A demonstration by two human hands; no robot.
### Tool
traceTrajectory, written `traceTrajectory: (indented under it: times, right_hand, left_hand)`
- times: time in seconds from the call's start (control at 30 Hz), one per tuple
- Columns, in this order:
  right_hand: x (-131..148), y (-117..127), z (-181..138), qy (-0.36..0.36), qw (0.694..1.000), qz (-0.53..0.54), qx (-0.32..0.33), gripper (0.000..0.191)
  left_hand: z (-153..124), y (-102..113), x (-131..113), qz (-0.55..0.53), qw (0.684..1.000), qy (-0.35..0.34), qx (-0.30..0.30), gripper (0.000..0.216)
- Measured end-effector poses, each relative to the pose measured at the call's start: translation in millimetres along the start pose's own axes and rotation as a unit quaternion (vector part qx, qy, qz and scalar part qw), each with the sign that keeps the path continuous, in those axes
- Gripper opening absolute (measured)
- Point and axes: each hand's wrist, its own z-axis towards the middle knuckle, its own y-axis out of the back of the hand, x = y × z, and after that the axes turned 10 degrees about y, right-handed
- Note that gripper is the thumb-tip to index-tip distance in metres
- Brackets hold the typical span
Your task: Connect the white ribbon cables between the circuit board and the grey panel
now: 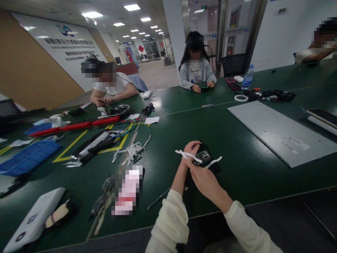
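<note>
My left hand (190, 150) is closed around a small dark device (204, 155) with a green circuit board showing, held just above the green table (231, 140). A white strip (184, 153) crosses the device and sticks out on both sides. My right hand (204, 178) lies just below the left one, its fingers pinched on the white strip near the device. Both arms wear cream sleeves.
A grey panel (279, 131) lies to the right. Left of my hands are white strips (130, 153), a blurred pink item (127, 189), blue trays (26, 158), red bars (76, 126) and cables. Three other people sit across the table; a water bottle (247, 77) stands far right.
</note>
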Motion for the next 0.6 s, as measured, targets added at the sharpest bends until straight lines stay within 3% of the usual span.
traceTrajectory:
  times: [0.13,0.27,0.47,0.6]
  right_hand:
    - [2,11,-10,0.003,0.995,0.092,-0.047,0.05]
    - [-12,30,-28,-0.044,0.984,0.156,-0.077,0.054]
    - [-89,54,-36,-0.112,0.977,0.074,-0.165,0.04]
    - [-120,60,-25,-0.075,0.99,0.064,-0.099,0.029]
  left_hand:
    - [2,1,3,0.003,1.0,-0.004,-0.004,0.018]
    - [2,1,5,-0.012,1.0,-0.009,0.004,0.018]
    - [2,-1,7,-0.031,1.0,0.005,0.0,0.019]
    - [3,-2,10,-0.029,1.0,-0.004,0.002,0.019]
